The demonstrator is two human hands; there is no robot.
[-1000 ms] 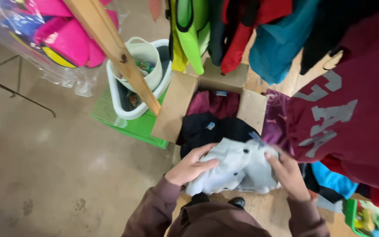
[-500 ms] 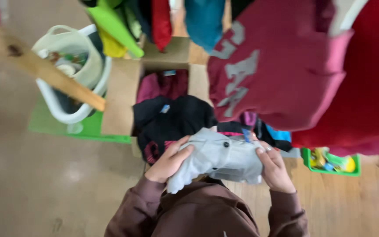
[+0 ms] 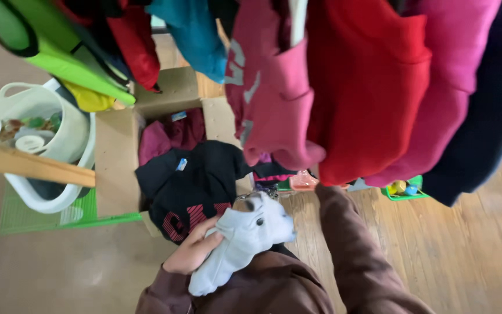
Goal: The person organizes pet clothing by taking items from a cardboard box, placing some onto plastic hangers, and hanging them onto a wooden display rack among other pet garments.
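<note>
My left hand (image 3: 192, 251) grips a bunched light grey garment (image 3: 240, 237) close to my chest. My right arm in a brown sleeve (image 3: 344, 238) reaches up and away; the right hand is hidden behind the hanging red sweatshirt (image 3: 367, 87) and pink sweatshirt (image 3: 268, 99). Just beyond the grey garment, a black sweatshirt (image 3: 196, 183) with red print lies on top of an open cardboard box (image 3: 114, 163), with a maroon garment (image 3: 169, 136) behind it in the box.
More clothes hang above: green (image 3: 47, 46), red (image 3: 137, 43), teal (image 3: 196, 35), magenta (image 3: 448, 87), navy (image 3: 489, 128). White buckets (image 3: 36, 145) of small items stand on a green mesh tray (image 3: 59, 215) at left behind a wooden bar (image 3: 30, 166). A green basket (image 3: 405, 189) sits on the wood floor.
My right hand has let go of the grey garment and reached up behind the hanging sweatshirts. The left hand alone now holds the garment. The view has swung right.
</note>
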